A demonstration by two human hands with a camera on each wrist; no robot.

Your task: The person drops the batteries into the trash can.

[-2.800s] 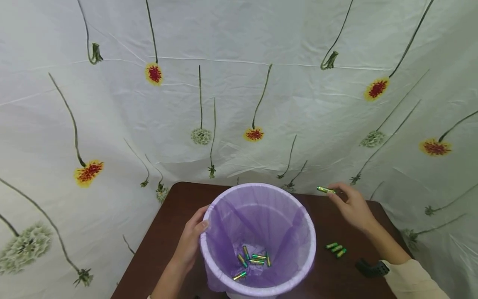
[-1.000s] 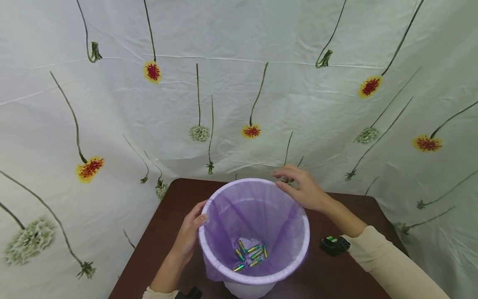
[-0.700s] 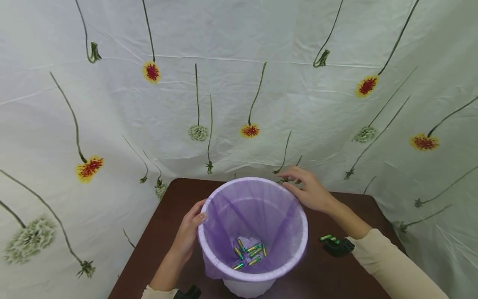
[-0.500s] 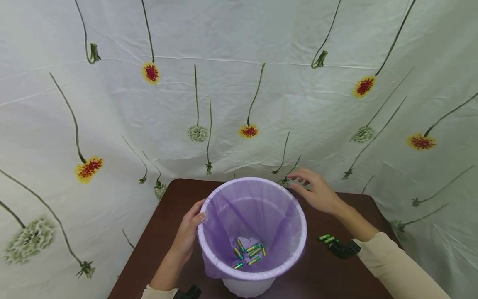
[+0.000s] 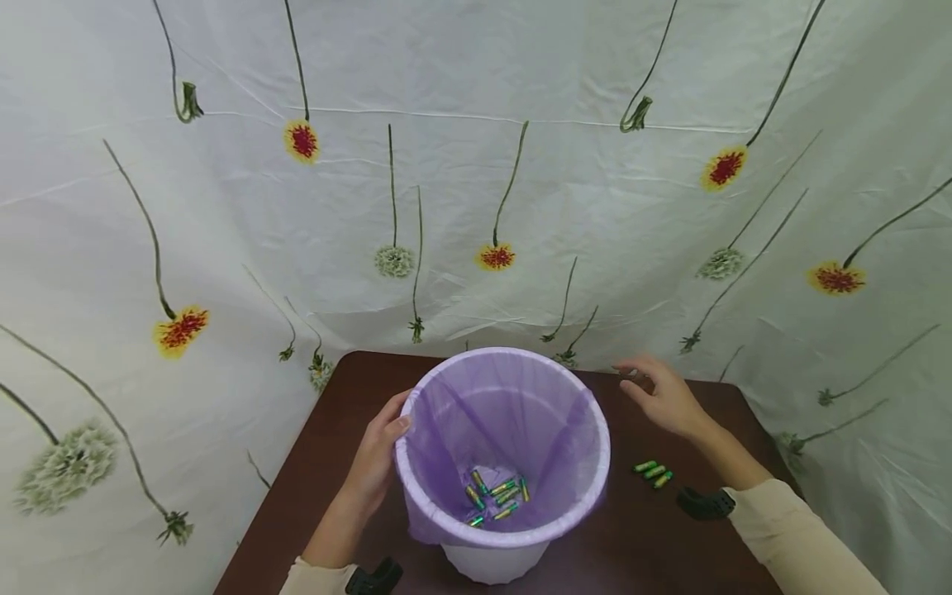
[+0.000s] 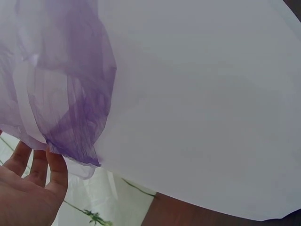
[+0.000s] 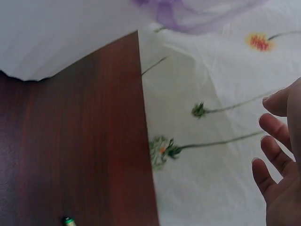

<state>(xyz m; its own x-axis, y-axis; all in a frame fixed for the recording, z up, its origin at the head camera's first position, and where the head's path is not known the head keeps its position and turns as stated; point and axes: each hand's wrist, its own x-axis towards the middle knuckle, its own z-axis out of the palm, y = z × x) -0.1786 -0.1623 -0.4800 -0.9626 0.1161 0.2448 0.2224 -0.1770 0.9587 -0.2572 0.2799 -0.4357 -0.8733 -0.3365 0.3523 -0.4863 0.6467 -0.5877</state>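
Note:
My left hand grips the rim of a white trash can, its thumb over the edge and fingers on the outside. A sheer purple bag lines the can and folds over its rim. Several green-and-gold batteries lie loose at the bottom. To the right of the can, my right hand hovers over the table with loosely bent fingers and nothing in them. Below it, 3 batteries lie side by side on the tabletop. In the left wrist view, the left fingers press against the bag's hanging edge.
The dark brown table ends just behind the can. A white floral cloth hangs behind and along both sides. Black straps sit at both wrists, by the sleeves.
The right hand first held a battery at the right, then came over the can's rim; now it has moved back right without it. Another battery lies in the can. The left hand keeps its grip.

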